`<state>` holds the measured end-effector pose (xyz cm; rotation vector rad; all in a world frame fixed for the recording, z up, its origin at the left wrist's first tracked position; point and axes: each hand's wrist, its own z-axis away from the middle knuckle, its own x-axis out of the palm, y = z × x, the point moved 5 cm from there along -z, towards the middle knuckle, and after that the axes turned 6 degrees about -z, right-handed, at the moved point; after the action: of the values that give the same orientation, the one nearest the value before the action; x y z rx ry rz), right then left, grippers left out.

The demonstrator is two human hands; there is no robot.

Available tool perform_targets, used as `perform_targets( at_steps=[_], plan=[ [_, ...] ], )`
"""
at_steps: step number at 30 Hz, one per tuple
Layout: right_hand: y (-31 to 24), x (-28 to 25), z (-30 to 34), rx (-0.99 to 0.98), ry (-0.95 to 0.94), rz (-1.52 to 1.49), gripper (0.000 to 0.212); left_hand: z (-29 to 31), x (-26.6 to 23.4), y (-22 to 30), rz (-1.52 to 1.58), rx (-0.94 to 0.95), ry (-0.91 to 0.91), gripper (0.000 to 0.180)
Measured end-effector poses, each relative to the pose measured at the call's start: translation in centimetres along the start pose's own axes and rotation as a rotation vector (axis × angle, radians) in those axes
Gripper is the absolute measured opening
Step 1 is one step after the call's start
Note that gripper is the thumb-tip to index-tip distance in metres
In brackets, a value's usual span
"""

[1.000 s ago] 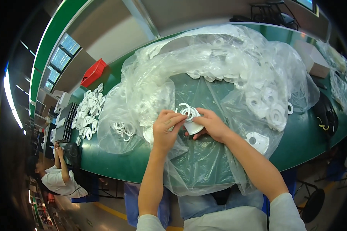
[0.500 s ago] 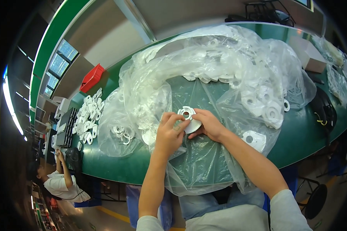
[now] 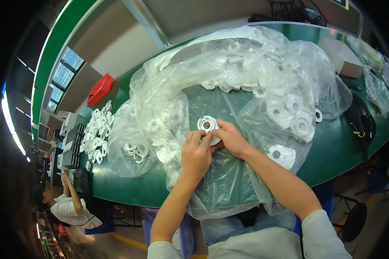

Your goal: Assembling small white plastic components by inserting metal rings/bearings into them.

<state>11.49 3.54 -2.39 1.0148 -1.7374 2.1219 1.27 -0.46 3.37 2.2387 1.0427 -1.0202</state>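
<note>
Between my two hands, above the clear plastic sheet, is a white plastic part with a raised ring and a round hole (image 3: 208, 122). My left hand (image 3: 196, 152) closes on its near left edge, fingertips at the ring. My right hand (image 3: 230, 139) grips its right side, the thumb and fingers round the edge. The fingers hide the lower part of the piece. Right of my hands, a flat white plate with a hole (image 3: 281, 156) lies on the sheet. A large clear plastic bag (image 3: 177, 82) full of similar white parts curves round the far side.
Loose white parts (image 3: 100, 125) are heaped on the green table (image 3: 129, 190) at left, beside dark stacked trays (image 3: 75, 144) and a red bin (image 3: 100, 89). A white box (image 3: 343, 58) and a black bag (image 3: 362, 118) are at right. Another person (image 3: 75, 207) works at far left.
My left hand has shifted slightly down and right, its fingers now at the near edge of the part. The part's ring is turned more upward. My right hand still holds it.
</note>
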Motion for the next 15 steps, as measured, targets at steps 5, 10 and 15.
perform_targets(
  at_steps=[5, 10, 15],
  plan=[
    [-0.01, 0.25, -0.16, -0.029, -0.053, 0.024, 0.024, -0.04, -0.43, 0.24, -0.001, 0.015, 0.074, 0.034],
    [-0.02, 0.13, -0.20, -0.033, -0.073, 0.032, 0.024, -0.12, -0.53, 0.17, 0.028, 0.012, 0.081, 0.034],
    [-0.13, 0.40, -0.14, -0.032, -0.084, 0.038, 0.024, 0.05, -0.65, -0.36, 0.042, 0.003, 0.116, 0.034]
  ],
)
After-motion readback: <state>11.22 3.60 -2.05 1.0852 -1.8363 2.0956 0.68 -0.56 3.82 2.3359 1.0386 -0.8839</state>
